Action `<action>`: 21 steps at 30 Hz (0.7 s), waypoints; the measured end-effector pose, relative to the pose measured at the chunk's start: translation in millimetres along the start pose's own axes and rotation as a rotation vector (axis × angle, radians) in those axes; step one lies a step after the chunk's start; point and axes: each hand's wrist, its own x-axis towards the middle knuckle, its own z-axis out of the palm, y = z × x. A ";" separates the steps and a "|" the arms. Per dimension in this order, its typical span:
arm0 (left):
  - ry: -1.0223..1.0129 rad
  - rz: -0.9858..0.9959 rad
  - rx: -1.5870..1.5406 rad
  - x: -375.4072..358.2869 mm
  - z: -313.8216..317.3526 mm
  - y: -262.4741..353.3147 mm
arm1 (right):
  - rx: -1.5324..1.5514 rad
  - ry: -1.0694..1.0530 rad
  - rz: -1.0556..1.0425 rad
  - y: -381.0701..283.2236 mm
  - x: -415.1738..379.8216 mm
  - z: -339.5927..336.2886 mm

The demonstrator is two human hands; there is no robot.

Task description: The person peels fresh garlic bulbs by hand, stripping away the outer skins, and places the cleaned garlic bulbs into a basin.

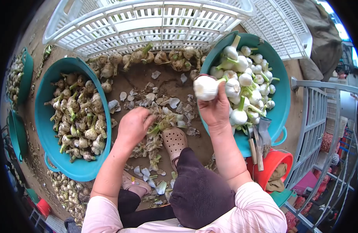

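My right hand [218,105] is closed around a white, cleaned garlic bulb [205,88], its short green stem pointing right. This bulb is at the left rim of a teal tub [283,101] holding many clean white garlic bulbs [245,80]. Over the floor litter, my left hand [134,125] hovers with loosely curled fingers, thumb a little apart, and nothing visible in it. Peeled garlic skins [163,110] lie beneath and beyond it. To its left, a second teal tub [40,116] contains unpeeled, soil-stained garlic [76,112].
White plastic crates [148,25] stand at the back, with dirty garlic bulbs [161,57] along their base. Wood-handled tools [257,145] and a grey glove [263,128] rest by the right tub, above a red bucket [278,161]. A beige clog [174,141] is among the skins.
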 end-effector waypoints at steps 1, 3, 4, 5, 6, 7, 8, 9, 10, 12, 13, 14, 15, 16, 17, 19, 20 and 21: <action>0.237 -0.023 -0.184 15.1 1.3 -4.9 | 0.507 -0.514 0.145 -8.1 17.6 -40.6; 0.537 -0.049 -0.003 54.3 2.2 -27.5 | 0.561 -0.479 -0.012 -10.1 13.7 -42.1; 0.558 -0.128 0.024 80.4 6.5 -45.6 | 0.358 -0.338 -0.103 -6.0 6.6 -39.9; 0.574 -0.207 0.049 106.5 13.4 -64.3 | 0.207 -0.239 -0.074 -1.6 -0.7 -34.9; 0.582 -0.206 0.043 132.8 19.3 -80.1 | 0.089 -0.245 -0.039 4.4 -4.7 -34.5; 0.559 -0.117 0.046 158.5 24.3 -94.6 | -0.028 -0.252 -0.005 11.1 -5.5 -34.3; 0.534 -0.027 0.050 174.4 28.2 -102.0 | -0.069 -0.305 -0.023 19.5 -2.6 -37.9; 0.539 -0.026 0.051 181.2 30.4 -98.7 | -0.107 -0.357 -0.040 28.4 -0.1 -34.8; 0.517 -0.057 0.064 187.6 33.9 -93.5 | -0.216 -0.335 -0.112 36.2 1.9 -27.7; 0.525 -0.113 0.080 192.5 36.5 -86.6 | -0.282 -0.349 -0.028 42.5 7.3 -23.7; 0.532 -0.106 0.085 190.8 38.6 -88.6 | -0.352 -0.358 0.051 44.4 9.6 -19.2; 0.537 -0.061 0.111 187.9 42.3 -91.5 | -0.372 -0.317 0.072 48.6 10.6 -12.2; 0.537 -0.007 0.133 185.7 48.4 -93.7 | -0.470 -0.272 0.056 50.7 8.3 -1.5; 0.548 0.037 0.013 183.0 57.3 -100.6 | -0.526 -0.246 0.019 53.8 10.2 1.1; 0.551 0.077 -0.112 177.4 67.4 -102.1 | -0.584 -0.213 -0.014 55.5 10.9 1.1; 0.351 -0.071 -0.676 148.1 78.9 -82.4 | -0.639 -0.183 -0.125 54.3 10.9 -8.9; 0.267 -0.074 -0.967 125.5 77.7 -58.9 | -0.634 -0.174 -0.207 50.8 5.6 -7.4; 0.190 -0.086 -1.254 104.3 74.4 -27.7 | -0.631 -0.175 -0.282 50.7 2.3 -7.2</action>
